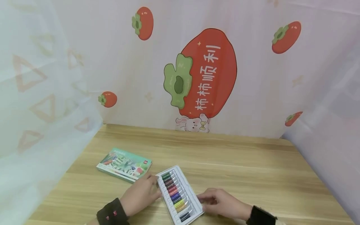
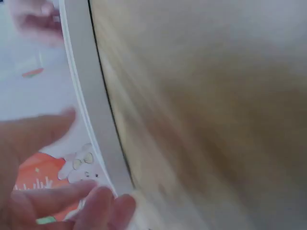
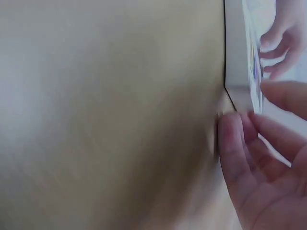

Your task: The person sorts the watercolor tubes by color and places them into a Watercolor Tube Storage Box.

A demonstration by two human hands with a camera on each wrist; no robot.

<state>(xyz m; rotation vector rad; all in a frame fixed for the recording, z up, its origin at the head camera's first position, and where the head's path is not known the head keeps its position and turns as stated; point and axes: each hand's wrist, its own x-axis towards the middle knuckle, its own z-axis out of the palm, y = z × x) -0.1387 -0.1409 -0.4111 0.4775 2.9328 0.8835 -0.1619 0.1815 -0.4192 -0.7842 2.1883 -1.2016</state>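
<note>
A shallow white tray lies at a slant at the front of the table. Small paint tubes stand in a row along it, with green at the far end, then browns, reds, blues, yellows and a black one nearest. My left hand is at the tray's far left side, its fingertips right at the edge; in the left wrist view its thumb is raised apart from the fingers. At the right side, near the front corner, are the fingertips of my right hand. Its fingers are loosely bent by the tray's end.
A flat teal box printed with plants lies behind my left hand. The wood-grain tabletop reaches back to a white curtain printed with persimmons, and curtains hang on both sides too.
</note>
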